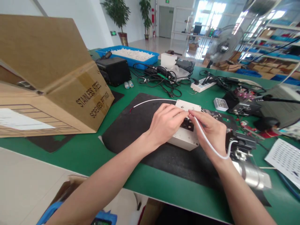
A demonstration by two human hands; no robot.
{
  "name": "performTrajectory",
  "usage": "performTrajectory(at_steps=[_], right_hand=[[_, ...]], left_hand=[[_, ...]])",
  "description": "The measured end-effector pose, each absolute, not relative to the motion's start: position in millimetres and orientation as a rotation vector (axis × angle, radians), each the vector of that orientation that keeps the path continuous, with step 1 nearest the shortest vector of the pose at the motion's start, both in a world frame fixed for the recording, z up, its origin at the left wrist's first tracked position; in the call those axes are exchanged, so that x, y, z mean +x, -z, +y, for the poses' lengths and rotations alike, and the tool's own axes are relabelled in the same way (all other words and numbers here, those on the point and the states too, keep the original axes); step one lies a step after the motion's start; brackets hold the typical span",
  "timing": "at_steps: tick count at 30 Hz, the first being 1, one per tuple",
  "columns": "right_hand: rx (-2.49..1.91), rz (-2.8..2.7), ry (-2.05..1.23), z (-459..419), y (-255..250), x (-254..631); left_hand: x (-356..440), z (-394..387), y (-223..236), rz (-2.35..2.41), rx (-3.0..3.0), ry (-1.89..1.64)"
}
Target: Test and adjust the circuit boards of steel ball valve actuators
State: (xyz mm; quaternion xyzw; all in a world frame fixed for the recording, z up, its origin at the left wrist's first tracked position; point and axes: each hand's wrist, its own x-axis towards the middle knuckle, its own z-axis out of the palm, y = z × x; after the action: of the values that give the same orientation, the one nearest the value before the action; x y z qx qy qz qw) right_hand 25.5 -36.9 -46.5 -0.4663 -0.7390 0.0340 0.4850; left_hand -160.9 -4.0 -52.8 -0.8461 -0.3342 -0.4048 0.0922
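A white metal box [184,140] rests on the black mat, with a dark opening in its top that shows small parts inside. Over this box my left hand [167,120] is closed, its fingertips pinched close to those of my right hand [209,129]. Between the fingers of my right hand runs a white cable [206,140], which curves down across the wrist. The fingertips hide whatever small end they hold. From the box's far side another thin white cable [150,100] stretches left and ends in bare coloured wires.
An open cardboard box [93,97] stands at the left. Behind are a blue tray [131,53] of white pieces, tangled black cables [161,75] and a power strip [203,85]. A metal cylinder device [252,175] lies right of my right hand, near a printed sheet [284,159].
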Motion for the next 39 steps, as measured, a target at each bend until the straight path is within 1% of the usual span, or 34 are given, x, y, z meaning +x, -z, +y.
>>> performTrajectory(at_steps=[6,11,15,19,33,39], right_hand=[[-1.189,-1.767,-0.06,-37.4,51.9,21.5],[-1.273,-1.603,-0.048,-32.8,57.8,20.7],[-1.317,-1.536,-0.076,-29.5,62.9,20.8],[-1.317,-1.591,-0.057,-29.4,65.4,19.8],[-1.183,-1.834,0.237,-29.9,61.9,20.8],[-1.159,-1.875,0.238,-30.8,61.1,20.1]], left_hand=[[-167.7,-5.3,56.5,-1.061,-2.505,1.347],[-166.2,-9.9,57.5,-1.115,-2.429,1.471],[-165.1,-13.5,60.3,-1.062,-2.502,1.391],[-163.0,-14.0,65.4,-1.077,-2.564,1.326],[-157.5,-11.3,70.9,-1.089,-2.614,1.389],[-158.1,-12.3,70.3,-1.098,-2.614,1.403]])
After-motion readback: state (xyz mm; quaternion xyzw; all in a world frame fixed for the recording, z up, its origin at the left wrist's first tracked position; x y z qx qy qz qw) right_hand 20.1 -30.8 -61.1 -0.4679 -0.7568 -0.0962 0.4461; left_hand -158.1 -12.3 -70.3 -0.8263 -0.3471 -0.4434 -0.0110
